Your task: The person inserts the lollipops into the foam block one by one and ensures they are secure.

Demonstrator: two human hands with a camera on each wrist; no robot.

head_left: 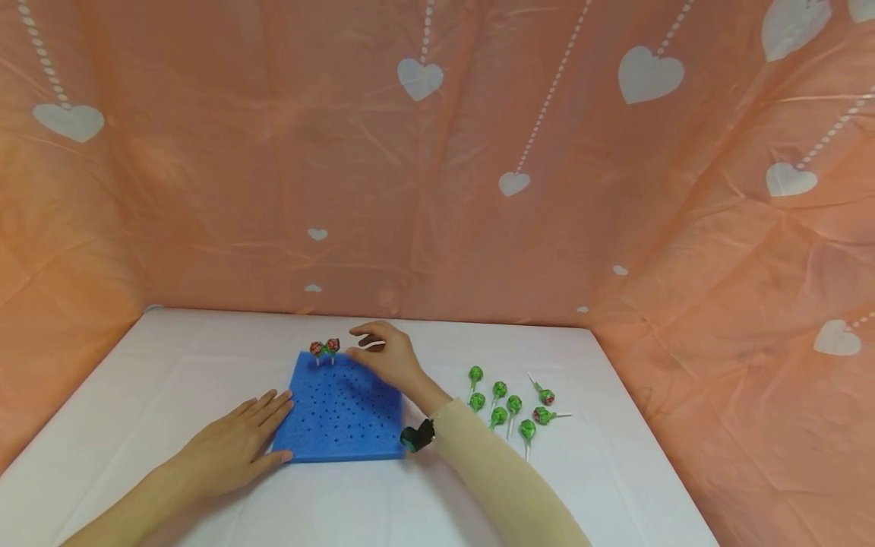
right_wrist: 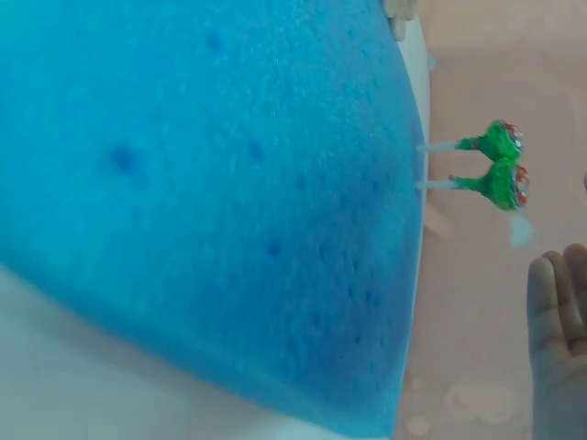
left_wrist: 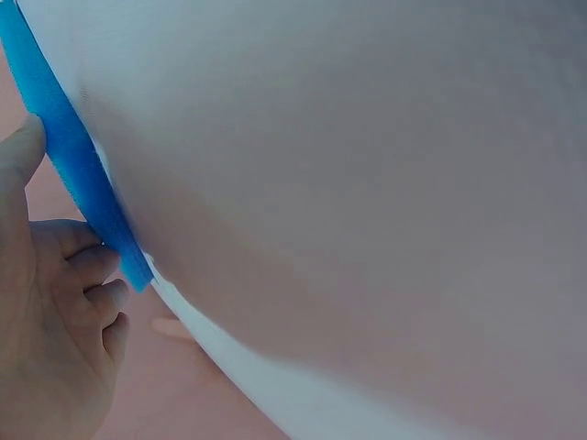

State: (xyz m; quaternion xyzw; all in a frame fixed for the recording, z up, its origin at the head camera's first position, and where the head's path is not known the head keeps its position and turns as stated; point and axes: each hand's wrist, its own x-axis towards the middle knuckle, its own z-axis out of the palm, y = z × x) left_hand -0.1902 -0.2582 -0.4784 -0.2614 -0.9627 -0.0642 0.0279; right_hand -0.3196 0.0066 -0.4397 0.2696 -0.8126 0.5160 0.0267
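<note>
A blue foam board dotted with small holes lies on the table. Two lollipops with green and red wrappers stand upright by their white sticks near its far left corner, their heads close together. My left hand lies at the board's left side, fingers extended, fingertips and thumb touching its edge. Above the far edge, just right of the standing lollipops, is my right hand. Its thumb and fingers are apart, and no lollipop shows between them; in the right wrist view its fingers look fairly straight.
Right of the board, several green-wrapped lollipops lie loose on the white table, two with sticks pointing other ways. A black strap device sits on the right wrist. Orange curtains with white hearts enclose the table's back and sides.
</note>
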